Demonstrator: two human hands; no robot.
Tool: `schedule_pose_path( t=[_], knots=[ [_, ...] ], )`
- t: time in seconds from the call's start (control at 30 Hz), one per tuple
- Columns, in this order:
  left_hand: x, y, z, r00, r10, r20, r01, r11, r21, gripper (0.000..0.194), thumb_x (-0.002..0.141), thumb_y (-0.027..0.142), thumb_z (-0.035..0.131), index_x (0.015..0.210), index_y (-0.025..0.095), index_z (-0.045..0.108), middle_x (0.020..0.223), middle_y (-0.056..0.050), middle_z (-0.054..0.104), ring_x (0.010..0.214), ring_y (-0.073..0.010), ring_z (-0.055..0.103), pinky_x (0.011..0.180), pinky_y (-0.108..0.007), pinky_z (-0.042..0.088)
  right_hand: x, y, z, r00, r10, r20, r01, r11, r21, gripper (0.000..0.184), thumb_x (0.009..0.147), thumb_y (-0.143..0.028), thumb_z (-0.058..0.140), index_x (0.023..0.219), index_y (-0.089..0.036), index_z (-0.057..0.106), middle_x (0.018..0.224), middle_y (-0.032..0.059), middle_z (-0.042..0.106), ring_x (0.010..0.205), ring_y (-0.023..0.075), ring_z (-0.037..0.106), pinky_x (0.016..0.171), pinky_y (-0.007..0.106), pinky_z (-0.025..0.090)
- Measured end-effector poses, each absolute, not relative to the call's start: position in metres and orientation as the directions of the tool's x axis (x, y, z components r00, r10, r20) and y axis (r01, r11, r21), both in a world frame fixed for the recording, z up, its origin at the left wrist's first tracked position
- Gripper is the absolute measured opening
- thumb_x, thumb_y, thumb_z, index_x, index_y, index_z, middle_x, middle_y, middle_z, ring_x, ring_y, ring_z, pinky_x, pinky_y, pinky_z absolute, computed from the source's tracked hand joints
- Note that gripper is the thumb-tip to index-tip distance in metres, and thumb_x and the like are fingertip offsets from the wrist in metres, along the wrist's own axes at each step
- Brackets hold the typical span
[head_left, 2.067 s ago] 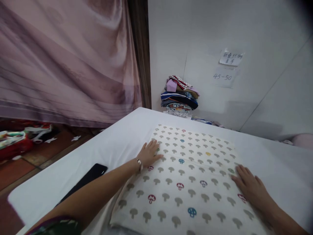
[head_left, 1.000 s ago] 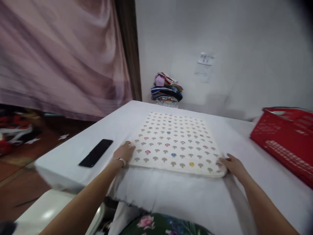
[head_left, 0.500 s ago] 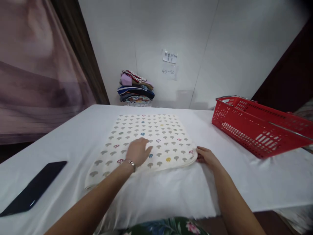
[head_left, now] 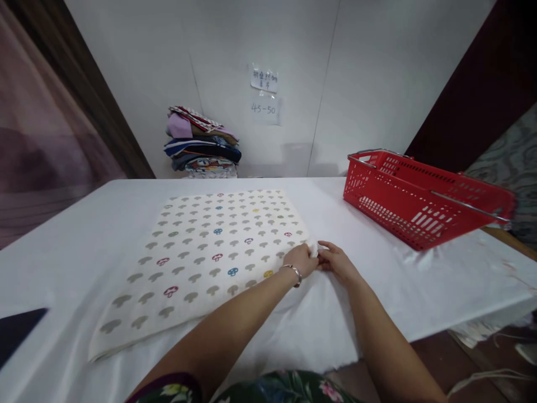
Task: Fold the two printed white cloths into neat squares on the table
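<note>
A cream cloth [head_left: 201, 246] printed with grey and a few coloured mushrooms lies folded and flat on the white-covered table [head_left: 390, 291]. My left hand [head_left: 301, 259], with a bracelet at the wrist, has its fingers closed on the cloth's near right corner. Right beside it, my right hand [head_left: 334, 263] pinches the same corner, where the fabric bunches up between the two hands. The fingertips are partly hidden by the cloth and by each other.
To the right stands a red plastic basket [head_left: 403, 207] with metal handles. A stack of folded fabrics [head_left: 203, 143] sits at the back against the wall, below two paper signs [head_left: 265, 92]. A dark flat object [head_left: 19, 330] lies at the left edge.
My left hand has moved right from the middle of the cloth to its near right corner, joining my right hand. The view has shifted to the right.
</note>
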State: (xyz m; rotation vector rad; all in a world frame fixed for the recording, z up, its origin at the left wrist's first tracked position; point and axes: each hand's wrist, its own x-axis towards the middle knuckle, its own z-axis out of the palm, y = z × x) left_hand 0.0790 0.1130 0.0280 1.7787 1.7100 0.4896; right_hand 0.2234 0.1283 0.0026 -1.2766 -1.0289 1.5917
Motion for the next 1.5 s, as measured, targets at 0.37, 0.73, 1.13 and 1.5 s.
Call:
schedule_pose_path(
  t=[0.37, 0.73, 1.13, 1.5],
  knots=[
    [0.060, 0.128, 0.010, 0.017, 0.976, -0.218, 0.573, 0.169, 0.802, 0.012, 0.072, 0.025, 0.054, 0.074, 0.017, 0.063, 0.064, 0.001, 0.063, 0.062, -0.0126, 0.056, 0.056, -0.022, 0.040, 0.216, 0.130, 0.005, -0.161, 0.916, -0.368, 0.013, -0.371, -0.929, 0.018, 0.077, -0.029, 0.060, 0.087, -0.017, 0.054, 0.064, 0.0011, 0.062, 0.051, 0.0116, 0.059, 0.041, 0.021, 0.048],
    [0.065, 0.120, 0.021, 0.038, 0.993, -0.108, 0.622, 0.061, 0.780, 0.009, 0.072, 0.023, 0.053, 0.073, 0.017, 0.060, 0.073, -0.001, 0.065, 0.069, -0.0142, 0.058, 0.060, -0.022, 0.039, 0.222, 0.132, 0.009, -0.098, 0.920, -0.380, 0.079, -0.373, -0.924, 0.010, 0.064, -0.015, 0.053, 0.074, -0.017, 0.052, 0.041, -0.0045, 0.052, 0.033, 0.0087, 0.046, 0.031, 0.016, 0.031],
    [0.085, 0.108, 0.042, 0.195, 0.981, -0.009, 0.927, -0.181, 0.328, 0.019, 0.080, 0.027, 0.043, 0.090, 0.019, 0.058, 0.090, -0.009, 0.067, 0.085, -0.0232, 0.062, 0.070, -0.031, 0.044, 0.227, 0.133, 0.007, -0.028, 0.958, -0.284, 0.069, -0.282, -0.957, 0.032, 0.057, -0.018, 0.053, 0.089, -0.018, 0.053, 0.039, -0.0071, 0.050, 0.032, 0.0085, 0.042, 0.032, 0.016, 0.024],
    [0.095, 0.099, 0.041, 0.284, 0.958, -0.028, 0.925, -0.266, 0.270, 0.026, 0.082, 0.026, 0.040, 0.102, 0.016, 0.053, 0.097, -0.011, 0.064, 0.089, -0.0245, 0.062, 0.073, -0.035, 0.047, 0.220, 0.127, 0.007, -0.112, 0.972, -0.207, -0.010, -0.210, -0.978, 0.037, 0.059, -0.022, 0.055, 0.096, -0.018, 0.051, 0.047, -0.0098, 0.048, 0.039, 0.0086, 0.044, 0.039, 0.019, 0.033]
  ],
)
